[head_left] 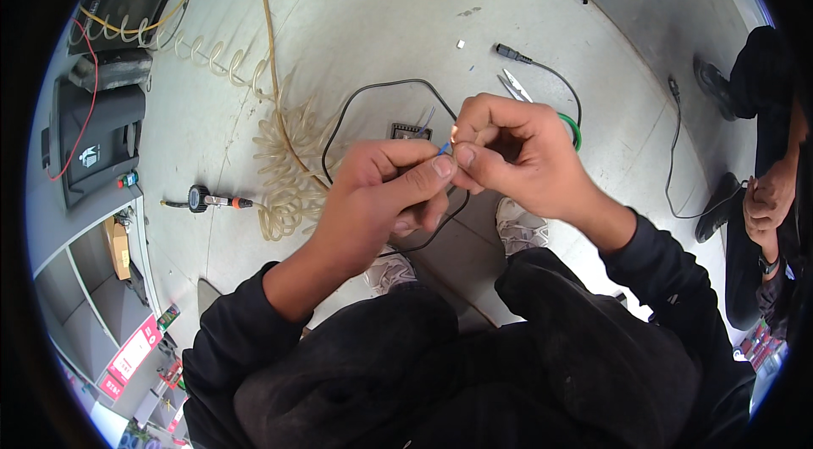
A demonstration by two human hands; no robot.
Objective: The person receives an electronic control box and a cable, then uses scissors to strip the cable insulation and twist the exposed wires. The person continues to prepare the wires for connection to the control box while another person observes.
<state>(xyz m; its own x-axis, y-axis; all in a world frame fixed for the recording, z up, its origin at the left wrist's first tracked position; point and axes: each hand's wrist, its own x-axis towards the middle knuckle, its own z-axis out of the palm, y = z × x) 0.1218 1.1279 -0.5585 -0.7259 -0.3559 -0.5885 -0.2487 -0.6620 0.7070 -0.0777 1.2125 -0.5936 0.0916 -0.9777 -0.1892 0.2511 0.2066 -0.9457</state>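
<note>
At centre frame, above a smooth grey concrete floor (381, 9), the left hand (381, 195) and right hand (517, 153) meet, thumbs and forefingers pinched narrow on a thin blue wire (443, 147) between them. A slim black cable (364, 92) loops at 12 o'clock beyond the knuckles. Coiled translucent hose (284, 157) lies at 9 o'clock; metal pliers (514, 85) rest at 1 o'clock.

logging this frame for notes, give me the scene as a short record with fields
left hand: pinches a thin blue wire at thumb and forefinger
right hand: pinches the same wire from the other side
black cable: loops on the grey floor beneath the hands
coiled clear air hose: left of the hands
small pliers: beyond the right hand
</note>
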